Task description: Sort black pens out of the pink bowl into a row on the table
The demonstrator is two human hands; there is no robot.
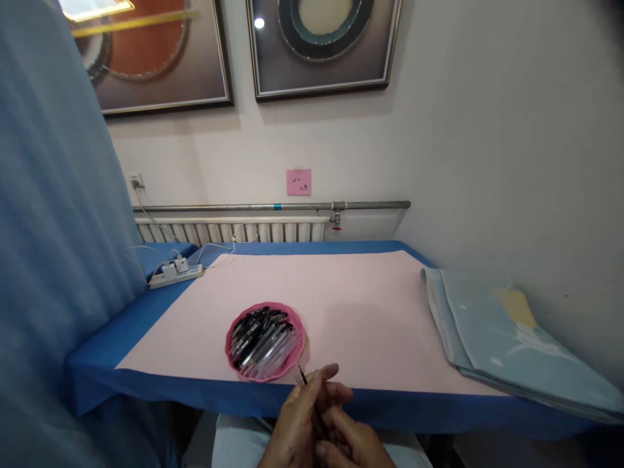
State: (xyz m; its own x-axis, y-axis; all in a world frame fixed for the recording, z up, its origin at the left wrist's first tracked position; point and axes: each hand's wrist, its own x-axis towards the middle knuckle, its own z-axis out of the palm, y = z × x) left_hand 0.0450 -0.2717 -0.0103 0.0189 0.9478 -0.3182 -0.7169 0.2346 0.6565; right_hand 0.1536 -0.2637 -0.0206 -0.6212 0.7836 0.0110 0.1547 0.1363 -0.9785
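Just past the table's front edge, my left hand (295, 417) is closed around a thin dark pen refill (303, 376), its fine tip pointing up and away. A small clear piece shows beside the tip; I cannot make out whether it is a pen barrel. My right hand (359, 437) presses against the left, fingers curled round the lower end of the dark shaft, which is partly hidden between the palms. Left of the hands, a pink scalloped basket (303, 338) holds many pens (263, 341), black-capped ones at the back and clear barrels in front.
Pink paper (370, 292) covers much of the blue-draped table (195, 393). A folded light-blue cloth (507, 344) lies at the right. A power strip (176, 276) with plugs and white cables sits back left, beside a blue curtain (53, 227). Behind stands a radiator (277, 232).
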